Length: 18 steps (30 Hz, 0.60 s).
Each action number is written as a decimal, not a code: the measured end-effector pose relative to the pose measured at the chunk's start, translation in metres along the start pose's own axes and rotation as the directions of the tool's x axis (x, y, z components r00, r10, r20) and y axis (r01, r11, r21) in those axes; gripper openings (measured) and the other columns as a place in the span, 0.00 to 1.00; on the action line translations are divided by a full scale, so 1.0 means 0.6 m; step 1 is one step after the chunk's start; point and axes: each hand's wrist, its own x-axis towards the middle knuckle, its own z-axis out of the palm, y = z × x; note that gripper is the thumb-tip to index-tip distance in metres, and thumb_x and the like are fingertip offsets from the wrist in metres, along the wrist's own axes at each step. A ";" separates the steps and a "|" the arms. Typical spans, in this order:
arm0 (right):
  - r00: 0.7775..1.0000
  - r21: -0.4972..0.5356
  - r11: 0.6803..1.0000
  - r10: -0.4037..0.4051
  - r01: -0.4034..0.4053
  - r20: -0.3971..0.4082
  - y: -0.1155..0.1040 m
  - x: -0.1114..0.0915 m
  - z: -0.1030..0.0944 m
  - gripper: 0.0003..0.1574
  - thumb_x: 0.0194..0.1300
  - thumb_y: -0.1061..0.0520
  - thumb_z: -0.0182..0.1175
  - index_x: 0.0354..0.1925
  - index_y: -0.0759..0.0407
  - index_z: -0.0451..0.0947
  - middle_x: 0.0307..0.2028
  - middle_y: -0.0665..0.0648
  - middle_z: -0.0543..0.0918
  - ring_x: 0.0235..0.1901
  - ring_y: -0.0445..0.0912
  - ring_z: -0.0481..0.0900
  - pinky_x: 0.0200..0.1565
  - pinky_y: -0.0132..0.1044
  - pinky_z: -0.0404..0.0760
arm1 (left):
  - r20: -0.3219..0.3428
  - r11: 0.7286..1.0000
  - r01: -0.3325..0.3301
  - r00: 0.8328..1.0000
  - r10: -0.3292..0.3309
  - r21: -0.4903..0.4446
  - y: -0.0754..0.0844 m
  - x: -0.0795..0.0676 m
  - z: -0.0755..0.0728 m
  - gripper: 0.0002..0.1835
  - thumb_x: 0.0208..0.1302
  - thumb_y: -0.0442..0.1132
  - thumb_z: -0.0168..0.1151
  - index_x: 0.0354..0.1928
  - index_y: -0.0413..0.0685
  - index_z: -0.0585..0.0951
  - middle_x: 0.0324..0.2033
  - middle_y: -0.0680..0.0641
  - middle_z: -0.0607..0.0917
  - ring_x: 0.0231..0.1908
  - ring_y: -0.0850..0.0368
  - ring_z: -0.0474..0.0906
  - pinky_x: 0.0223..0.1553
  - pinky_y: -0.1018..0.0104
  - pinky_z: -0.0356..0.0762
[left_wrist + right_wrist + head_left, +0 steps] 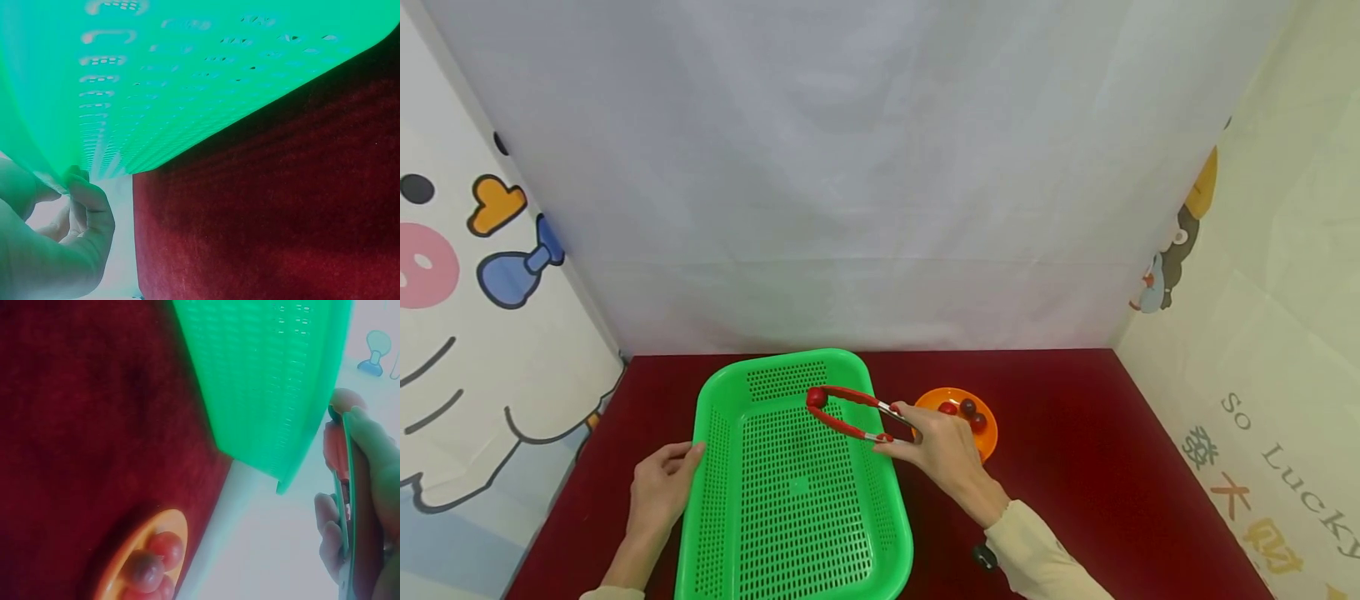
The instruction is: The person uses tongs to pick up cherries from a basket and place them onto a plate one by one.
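My left hand (658,492) pinches the left rim of a green perforated plastic basket (902,533); in the left wrist view, the thumb and fingers (90,194) meet at the basket's edge (206,69). With my right hand (951,454) I hold metal tongs with red grips (842,427) over the basket's right side. A small round red fruit (816,397) is clamped at the tongs' tips, above the basket floor. In the right wrist view the tongs (365,531) appear edge-on, and the fruit (348,399) is partly hidden behind my thumb.
An orange plate (992,437) with several small round red and dark fruits (968,407) sits right of the basket, partly behind my right hand. Dark red cloth (1075,467) covers the table. A pale curtain (880,208) hangs behind, with printed walls at both sides.
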 end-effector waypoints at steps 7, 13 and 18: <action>0.999 -0.024 1.000 0.002 -0.003 -0.048 0.009 -0.021 -0.006 0.35 0.43 0.41 0.85 0.46 0.56 0.87 0.17 0.41 0.60 0.18 0.33 0.53 0.21 0.23 0.49 | 0.004 1.000 0.004 1.000 -0.004 0.005 0.000 0.001 0.001 0.31 0.78 0.57 0.55 0.64 0.34 0.77 0.50 0.30 0.84 0.49 0.38 0.80 0.41 0.52 0.77; 0.997 -0.028 0.999 0.030 -0.032 -0.078 0.016 -0.037 -0.014 0.32 0.39 0.43 0.86 0.42 0.53 0.86 0.18 0.42 0.68 0.19 0.32 0.60 0.19 0.22 0.58 | 0.008 1.000 0.011 1.000 -0.011 -0.003 0.001 0.002 0.001 0.32 0.78 0.57 0.55 0.64 0.35 0.77 0.51 0.30 0.84 0.50 0.37 0.80 0.44 0.49 0.77; 0.993 -0.034 0.997 0.059 -0.062 -0.099 0.025 -0.052 -0.023 0.34 0.42 0.41 0.85 0.46 0.54 0.88 0.19 0.46 0.75 0.20 0.34 0.67 0.21 0.23 0.68 | 0.000 1.000 0.006 1.000 -0.006 0.005 0.002 0.000 -0.001 0.31 0.78 0.56 0.55 0.64 0.34 0.77 0.50 0.30 0.84 0.48 0.38 0.81 0.39 0.56 0.76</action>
